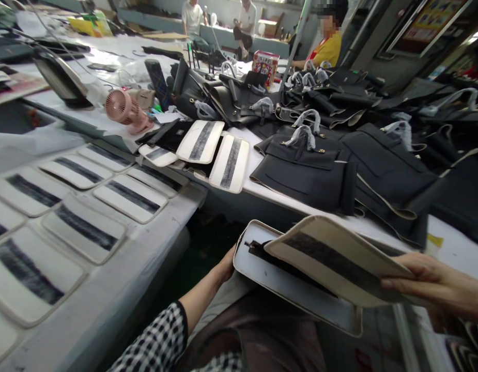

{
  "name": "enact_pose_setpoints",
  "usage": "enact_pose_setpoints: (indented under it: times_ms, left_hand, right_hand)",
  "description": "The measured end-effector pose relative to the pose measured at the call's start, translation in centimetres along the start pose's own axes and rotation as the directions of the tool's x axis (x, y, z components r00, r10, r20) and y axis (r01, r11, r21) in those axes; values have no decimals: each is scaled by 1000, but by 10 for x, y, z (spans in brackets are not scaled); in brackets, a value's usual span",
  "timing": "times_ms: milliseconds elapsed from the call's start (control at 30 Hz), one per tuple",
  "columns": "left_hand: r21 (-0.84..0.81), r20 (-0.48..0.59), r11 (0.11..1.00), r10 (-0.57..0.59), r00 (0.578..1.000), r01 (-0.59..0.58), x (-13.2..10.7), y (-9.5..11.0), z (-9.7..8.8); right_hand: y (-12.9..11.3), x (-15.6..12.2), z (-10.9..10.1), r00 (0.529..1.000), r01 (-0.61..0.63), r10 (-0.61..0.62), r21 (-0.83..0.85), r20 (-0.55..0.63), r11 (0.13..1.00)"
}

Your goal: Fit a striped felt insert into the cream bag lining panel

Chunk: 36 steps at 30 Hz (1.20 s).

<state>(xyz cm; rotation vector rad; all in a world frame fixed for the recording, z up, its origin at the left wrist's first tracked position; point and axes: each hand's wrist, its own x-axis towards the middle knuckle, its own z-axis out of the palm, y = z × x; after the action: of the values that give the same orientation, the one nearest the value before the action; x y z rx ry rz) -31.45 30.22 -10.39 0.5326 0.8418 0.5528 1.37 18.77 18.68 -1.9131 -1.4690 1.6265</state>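
Observation:
Over my lap, my left hand (226, 264) grips the left end of a pale, shallow bag piece (258, 263) with a raised rim; its fingers are mostly hidden behind the rim. A black zipper strip (273, 258) runs along the inside of that piece. My right hand (432, 281) pinches the right end of a cream panel (332, 240) with a dark stripe down its middle, thumb on the striped face. This panel is tilted above the pale piece and covers part of it. Whether the two are joined I cannot tell.
Striped cream panels (83, 227) lie in rows on the left table (145, 258). More striped panels (229, 163) rest on the table ahead. Black bag bodies (301, 170) with wrapped handles are piled at right. A pink fan (124, 108) and a kettle (62, 77) stand behind; people sit farther back.

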Motion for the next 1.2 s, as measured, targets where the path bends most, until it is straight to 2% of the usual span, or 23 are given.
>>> enact_pose_setpoints:
  times_ms: [100, 200, 300, 400, 467, 533, 667, 767, 867, 967, 1067, 1133, 1200]
  left_hand:
    - [-9, -11, 1000, 17, 1000, -17, -1, -1, 1]
    - [-19, -7, 999, 32, 999, -32, -3, 0, 3]
    - [-28, -1, 999, 43, 999, -43, -5, 3, 5]
    - [-33, 10, 999, 43, 999, -43, -7, 5, 8]
    - [-32, 20, 999, 41, 999, -41, -6, 6, 8]
    - [-28, 27, 999, 44, 999, -43, -6, 6, 8]
    - [-30, 42, 997, 67, 997, -66, -4, 6, 6]
    - [-30, 34, 997, 75, 997, -74, -5, 6, 5]
    - [-25, 22, 997, 72, 997, -71, -7, 8, 6]
    - [-20, 18, 998, 63, 998, -63, -8, 9, 8]
    - [-18, 19, 998, 56, 998, -56, -9, 11, 9]
    - [-13, 15, 999, 53, 999, -52, -10, 13, 9]
    - [-12, 9, 998, 54, 999, -54, -11, 15, 10]
  right_hand:
    - [4, 6, 1, 998, -67, 68, 61, -9, 996]
    - [13, 9, -8, 994, -111, 112, 107, -10, 988]
    - [20, 13, -18, 986, -166, 161, 141, 46, 976]
    - [18, 20, -20, 979, -195, 184, 125, 90, 973]
    - [8, 28, -18, 983, -158, 149, 80, 103, 984]
    - [-5, 39, -12, 980, -100, 91, 40, 175, 994]
    - [-25, 68, 2, 929, -86, 51, 80, 366, 993]
    - [-20, 91, 12, 911, -90, 34, 117, 412, 989]
    - [2, 107, 18, 906, -96, 52, 86, 419, 992]
    - [23, 115, 20, 908, -93, 59, 61, 415, 994]
    - [31, 121, 24, 927, -18, 31, -37, 374, 999]
    - [32, 126, 30, 963, 40, 21, -222, 267, 974]
    - [36, 129, 37, 997, 26, 11, -477, 75, 879]
